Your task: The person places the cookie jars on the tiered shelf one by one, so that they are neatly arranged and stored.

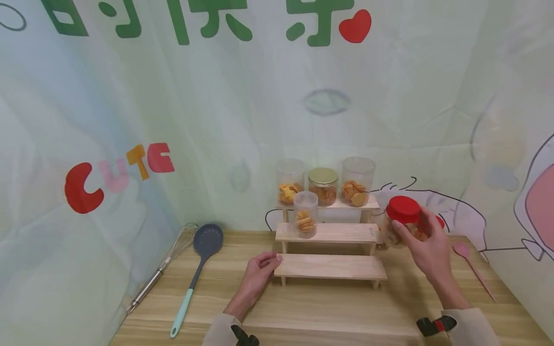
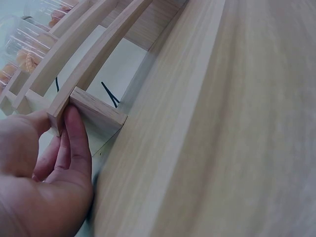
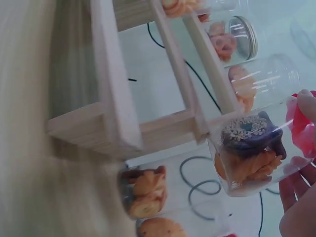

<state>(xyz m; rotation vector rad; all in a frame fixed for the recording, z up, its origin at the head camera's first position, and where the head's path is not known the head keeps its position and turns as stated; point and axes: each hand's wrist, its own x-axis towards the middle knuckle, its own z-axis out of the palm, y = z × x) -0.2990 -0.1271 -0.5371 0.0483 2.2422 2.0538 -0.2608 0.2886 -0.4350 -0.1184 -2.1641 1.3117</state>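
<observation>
Pinching the left end of the stand's lowest step (image 1: 331, 265) between thumb and fingers, your left hand (image 1: 257, 275) sits nearest you, above the wooden table (image 1: 342, 312). Your right hand (image 1: 434, 252) grips a red-lidded jar (image 1: 402, 214) near its top, thumb on one side and fingers on the other, holding it just beside the stand's right end. Through its clear wall you see a dark, ring-like piece topped with pale bits and golden cookies beside it. You cannot tell whether this jar touches the stand.

Off to your left lie a gray skimmer (image 1: 208, 242) and a whisk (image 1: 162, 264); to your right, a pink spoon (image 1: 473, 269).

Past your right hand, your right wrist view shows two more clear containers, one (image 3: 145, 190) with golden cookies, the other (image 3: 163, 228) cut off by the frame edge.

On the middle step, a small clear jar (image 1: 306, 216) holds stacked cookies at its left end. Farthest up, the top step bears three containers: a clear left jar (image 1: 290, 180) partly filled with yellow cookies, a gold-lidded jar (image 1: 322, 185) of browner ones, and a clear right jar (image 1: 358, 181) with rounded cookies.
</observation>
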